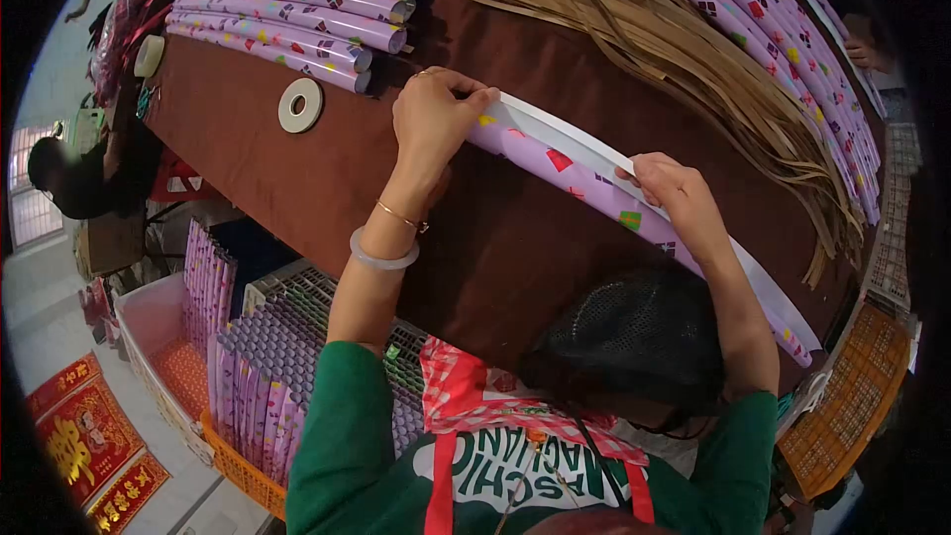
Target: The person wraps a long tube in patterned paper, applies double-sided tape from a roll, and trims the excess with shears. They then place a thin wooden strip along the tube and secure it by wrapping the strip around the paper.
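A long piece of lavender gift-wrap paper with coloured gift shapes stretches diagonally over the brown-covered table, its white underside showing along the far edge. My left hand pinches its left end between thumb and fingers. Farther right along the same edge, my right hand is closed on the paper, fingers curled over the white side. Part of the paper's right end is hidden behind my right forearm. Left of my left hand lies a roll of white tape.
Finished-looking lavender rolls lie at the far left, beside brown paper strips. More lavender paper spreads at the far right. A basket of upright rolls stands below left. A black mesh cap covers part of the near table edge.
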The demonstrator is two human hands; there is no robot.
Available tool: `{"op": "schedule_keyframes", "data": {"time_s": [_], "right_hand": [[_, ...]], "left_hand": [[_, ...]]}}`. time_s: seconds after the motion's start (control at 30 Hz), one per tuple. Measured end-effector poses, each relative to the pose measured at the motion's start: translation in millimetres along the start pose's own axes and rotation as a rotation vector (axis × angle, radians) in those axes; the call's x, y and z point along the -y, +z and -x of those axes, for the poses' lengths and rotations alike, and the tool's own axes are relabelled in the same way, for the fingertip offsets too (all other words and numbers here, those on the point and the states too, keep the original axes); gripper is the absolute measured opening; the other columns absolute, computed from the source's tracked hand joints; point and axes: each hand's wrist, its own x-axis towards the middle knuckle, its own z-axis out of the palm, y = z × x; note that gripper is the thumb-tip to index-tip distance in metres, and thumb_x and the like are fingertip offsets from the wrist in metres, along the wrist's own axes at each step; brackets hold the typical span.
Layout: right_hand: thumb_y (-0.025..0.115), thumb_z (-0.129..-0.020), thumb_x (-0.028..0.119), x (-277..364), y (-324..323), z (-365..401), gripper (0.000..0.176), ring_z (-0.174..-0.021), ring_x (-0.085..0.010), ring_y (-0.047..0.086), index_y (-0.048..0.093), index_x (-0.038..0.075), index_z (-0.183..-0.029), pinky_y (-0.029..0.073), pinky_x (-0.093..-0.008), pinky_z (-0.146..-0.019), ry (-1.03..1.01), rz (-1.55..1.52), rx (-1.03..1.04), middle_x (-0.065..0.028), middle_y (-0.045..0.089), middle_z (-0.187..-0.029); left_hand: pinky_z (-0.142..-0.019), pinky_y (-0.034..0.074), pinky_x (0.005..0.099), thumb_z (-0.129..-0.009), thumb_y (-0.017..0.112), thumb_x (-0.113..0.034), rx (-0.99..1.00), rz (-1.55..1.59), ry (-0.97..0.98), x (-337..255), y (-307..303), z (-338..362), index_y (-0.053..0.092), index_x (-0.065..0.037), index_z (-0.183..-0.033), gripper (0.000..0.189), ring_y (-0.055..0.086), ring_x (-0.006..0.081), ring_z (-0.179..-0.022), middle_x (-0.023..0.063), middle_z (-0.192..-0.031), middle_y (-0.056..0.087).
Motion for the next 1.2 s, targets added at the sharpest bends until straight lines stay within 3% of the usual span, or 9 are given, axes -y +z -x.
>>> {"op": "schedule_keyframes", "data": {"time_s": [0.63,0.8,0.93,1.0,1.17,1.2], "right_hand": [[0.047,-0.093,0.039,-4,-3,-2,0.05,-0.08,-0.0111,0.048,0.04,0.002,-0.06,0.035,-0.0238,-0.073,-0.022,0.004,0.028,-0.0031,0.048,-0.08],[0.047,-0.092,0.04,0,-4,-1,0.05,-0.081,-0.0093,0.048,0.059,-0.004,-0.074,0.035,-0.0238,-0.072,0.055,0.01,0.041,-0.0018,0.048,-0.083],[0.048,-0.092,0.039,-2,-4,0,0.049,-0.084,-0.0097,0.049,0.062,-0.007,-0.086,0.036,-0.0233,-0.074,0.055,0.039,0.051,-0.003,0.053,-0.089],[0.052,-0.089,0.04,-8,-3,1,0.048,-0.084,-0.0178,0.057,0.063,-0.006,-0.09,0.042,-0.0277,-0.078,-0.07,0.072,0.002,-0.0109,0.061,-0.094],[0.052,-0.09,0.038,-7,-9,6,0.045,-0.083,-0.0164,0.056,0.063,-0.006,-0.093,0.042,-0.027,-0.076,-0.106,0.05,0.042,-0.01,0.061,-0.093],[0.052,-0.09,0.037,-4,-12,8,0.044,-0.082,-0.0153,0.055,0.062,-0.006,-0.093,0.042,-0.0264,-0.075,-0.084,0.025,0.069,-0.0097,0.061,-0.092]], "left_hand": [[-0.068,0.047,0.0361,-0.067,0.071,-0.026,-0.025,0.014,-0.019,-3,2,2,0.071,-0.009,-0.073,0.018,0.061,0.0264,-0.075,0.0082,-0.077,0.066],[-0.067,0.048,0.0352,-0.067,0.071,-0.025,-0.035,0.008,0.006,-2,3,2,0.071,-0.008,-0.074,0.018,0.062,0.0264,-0.073,0.0083,-0.076,0.066],[-0.064,0.048,0.0339,-0.067,0.071,-0.025,-0.014,0.025,-0.04,-6,0,3,0.071,-0.008,-0.075,0.019,0.062,0.0254,-0.069,0.0079,-0.076,0.067],[-0.064,0.048,0.0341,-0.067,0.071,-0.026,0.0,0.011,-0.057,-5,0,1,0.071,-0.008,-0.075,0.02,0.062,0.0253,-0.068,0.0078,-0.076,0.067],[-0.064,0.048,0.0348,-0.066,0.071,-0.027,0.013,0.032,-0.024,0,1,-1,0.071,-0.008,-0.075,0.021,0.063,0.0254,-0.067,0.008,-0.074,0.066],[-0.06,0.047,0.0306,-0.068,0.072,-0.023,0.014,0.03,0.001,-1,0,-1,0.07,-0.004,-0.078,0.021,0.06,0.0186,-0.062,0.0082,-0.07,0.066]]}}
